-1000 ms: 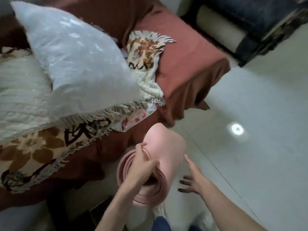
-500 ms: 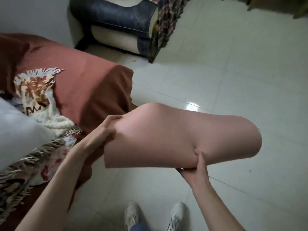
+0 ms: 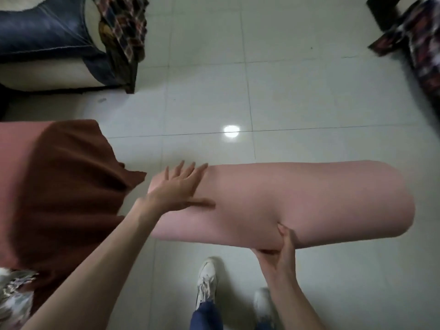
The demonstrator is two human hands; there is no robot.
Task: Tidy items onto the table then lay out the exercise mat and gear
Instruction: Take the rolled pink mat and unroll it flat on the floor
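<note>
A rolled pink exercise mat (image 3: pixel 309 201) is held level in the air above the tiled floor, its long axis running left to right. My right hand (image 3: pixel 278 251) grips it from underneath near the middle, thumb pressed into the roll. My left hand (image 3: pixel 181 186) lies flat on the roll's left end with fingers spread, thumb along the top.
A sofa corner under a rust-brown cover (image 3: pixel 59 186) stands at the left. A blue and cream armchair (image 3: pixel 47 44) with a patterned throw is at the top left, another dark patterned seat (image 3: pixel 419 44) at the top right. White tiled floor (image 3: pixel 285 96) lies ahead; my two shoes (image 3: pixel 207 282) are below.
The view swung from the sofa to the floor. The mat went from upright beside the sofa to level in both hands, and my left hand flattened onto its left end.
</note>
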